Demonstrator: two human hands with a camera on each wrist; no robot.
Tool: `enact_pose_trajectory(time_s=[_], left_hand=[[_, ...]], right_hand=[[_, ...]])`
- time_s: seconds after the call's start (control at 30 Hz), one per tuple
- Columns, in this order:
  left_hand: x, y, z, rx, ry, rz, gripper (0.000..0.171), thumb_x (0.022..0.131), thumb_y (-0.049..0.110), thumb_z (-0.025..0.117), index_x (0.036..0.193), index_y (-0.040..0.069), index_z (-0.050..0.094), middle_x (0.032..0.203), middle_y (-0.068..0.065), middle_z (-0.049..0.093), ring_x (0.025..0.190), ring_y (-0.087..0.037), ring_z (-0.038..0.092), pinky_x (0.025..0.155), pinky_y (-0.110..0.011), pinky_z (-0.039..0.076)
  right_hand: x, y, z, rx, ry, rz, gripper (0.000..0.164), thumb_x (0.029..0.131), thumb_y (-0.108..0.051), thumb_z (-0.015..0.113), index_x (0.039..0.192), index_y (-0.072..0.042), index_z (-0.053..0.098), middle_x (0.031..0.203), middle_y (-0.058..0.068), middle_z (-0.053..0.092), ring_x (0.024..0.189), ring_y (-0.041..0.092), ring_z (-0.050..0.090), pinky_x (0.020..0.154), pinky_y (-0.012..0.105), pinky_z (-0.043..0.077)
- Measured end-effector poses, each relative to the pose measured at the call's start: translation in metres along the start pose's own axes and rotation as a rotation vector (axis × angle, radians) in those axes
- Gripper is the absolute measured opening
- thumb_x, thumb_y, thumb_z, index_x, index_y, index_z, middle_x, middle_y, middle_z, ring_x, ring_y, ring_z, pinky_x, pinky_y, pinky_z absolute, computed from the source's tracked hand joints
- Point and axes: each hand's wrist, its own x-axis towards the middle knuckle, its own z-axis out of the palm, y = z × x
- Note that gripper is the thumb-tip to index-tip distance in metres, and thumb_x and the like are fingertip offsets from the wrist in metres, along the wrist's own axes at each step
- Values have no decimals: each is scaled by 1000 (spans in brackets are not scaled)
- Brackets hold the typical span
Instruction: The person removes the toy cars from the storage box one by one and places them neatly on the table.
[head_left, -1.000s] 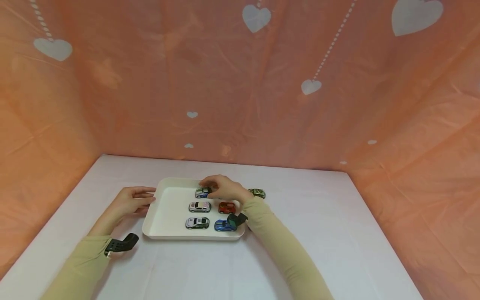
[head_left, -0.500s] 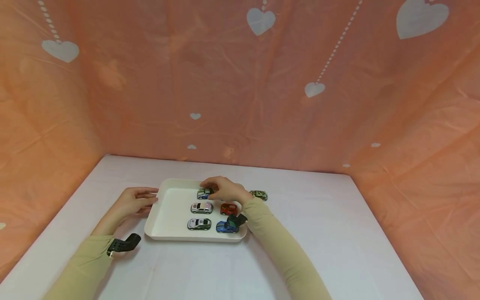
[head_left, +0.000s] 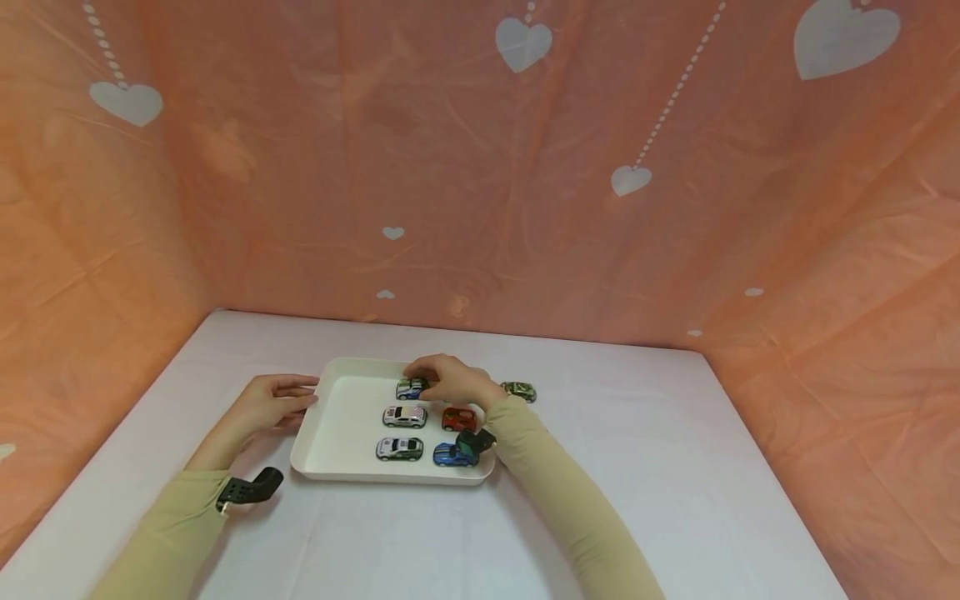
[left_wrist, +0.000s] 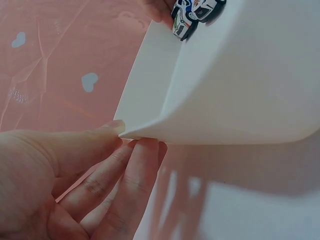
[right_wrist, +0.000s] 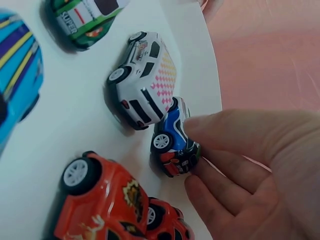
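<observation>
Left hand (head_left: 262,406) pinches tray (head_left: 337,433) rim. Right hand (head_left: 453,381) pinches blue car (right_wrist: 172,135) inside tray, near far wall; wheel contact unclear. Step judged car placement; next move likely calls for clean release. Green car (head_left: 519,390) outside, right of tray.

The white rectangular tray (head_left: 341,425) looks like smooth plastic. The small blue-and-white toy car (right_wrist: 172,132) looks shiny, like painted metal. The pale-yellow sleeves (head_left: 570,492) look like matt cloth. The flat white worktop (head_left: 675,500) looks dull. The orange sheet with white hearts (head_left: 465,167) looks thin and wrinkly.
</observation>
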Motion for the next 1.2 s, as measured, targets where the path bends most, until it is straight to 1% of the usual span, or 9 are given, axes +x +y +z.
enact_pose_trajectory(time_s=[0.2, 0.57, 0.6, 0.8, 0.83, 1.07, 1.2], left_hand=[[-1, 2, 1, 13, 12, -7, 48, 90, 7, 66, 130, -14, 48, 104, -18, 68, 74, -13, 66, 62, -29, 55], [-2, 1, 2, 12, 14, -2, 48, 90, 7, 66, 130, -14, 48, 105, -20, 67, 74, -14, 66, 61, -29, 55], [-1, 0, 1, 4, 13, 0, 49, 90, 8, 66, 130, -14, 48, 103, -18, 68, 74, -14, 66, 61, -29, 55], [1, -3, 0, 21, 18, 1, 48, 90, 8, 65, 130, -13, 49, 103, -17, 68, 75, -13, 66, 62, -28, 55], [1, -1, 1, 28, 19, 1, 48, 90, 7, 65, 130, -13, 49, 105, -19, 67, 76, -14, 66, 62, -29, 55], [-1, 2, 1, 26, 15, -2, 48, 90, 8, 66, 130, -13, 49, 105, -18, 67, 76, -14, 66, 63, -29, 55], [-2, 2, 0, 23, 15, -4, 48, 90, 8, 66, 130, -13, 49, 105, -18, 67, 75, -14, 66, 62, -29, 55]], right_hand=[[-1, 0, 0, -2, 3, -2, 45, 87, 1, 67, 130, -4, 57, 128, 6, 59, 121, 14, 51, 98, 20, 39], [-1, -4, 0, -52, 6, 27, 44, 85, 3, 68, 127, -6, 59, 124, 4, 61, 117, 13, 54, 97, 22, 40], [-1, -4, 1, -60, 8, 26, 44, 85, 3, 68, 127, -6, 60, 124, 4, 61, 116, 13, 54, 97, 22, 40], [-1, -4, 2, -109, 18, 12, 40, 86, 3, 68, 124, -8, 63, 123, 3, 62, 115, 12, 53, 96, 21, 40], [-1, -5, 2, -116, 20, 9, 40, 85, 3, 68, 124, -8, 64, 123, 2, 62, 115, 12, 53, 96, 22, 40], [-1, -7, 2, -156, 18, 4, 37, 85, 2, 69, 120, -8, 67, 123, 2, 62, 116, 13, 52, 97, 21, 39], [0, -8, 4, -154, 22, 8, 37, 85, 3, 69, 120, -8, 67, 122, 3, 63, 116, 13, 52, 97, 22, 40]])
